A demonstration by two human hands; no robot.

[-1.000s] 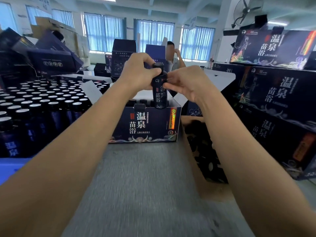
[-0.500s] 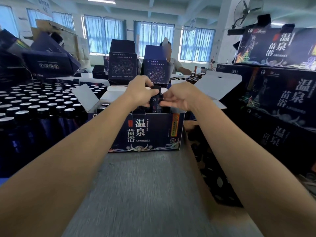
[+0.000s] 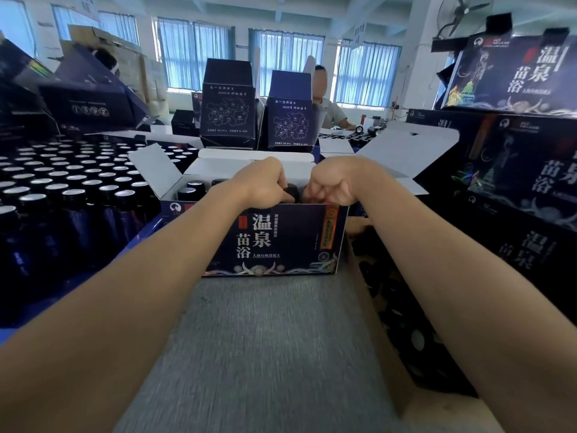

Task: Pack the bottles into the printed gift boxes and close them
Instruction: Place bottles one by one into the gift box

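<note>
An open printed gift box [image 3: 281, 242], dark blue with white flaps, stands on the grey table straight ahead. Two capped bottles [image 3: 195, 190] show inside at its left. A dark bottle [image 3: 292, 192] is sunk into the box, with only its black cap showing above the front wall. My left hand [image 3: 265, 185] grips that cap from the left. My right hand [image 3: 332, 185] has its fingers curled against the cap from the right, knuckles up. The bottle's body is hidden by the box wall.
Rows of several dark bottles with silver caps [image 3: 62, 189] fill the left side. Closed printed gift boxes [image 3: 515, 170] are stacked at the right. A brown carton [image 3: 368, 295] lies by my right arm. Upright open boxes [image 3: 229, 110] and a seated person [image 3: 331, 107] are behind.
Both hands came down with the bottle, from chest height above the box to inside it. Only its cap shows now.
</note>
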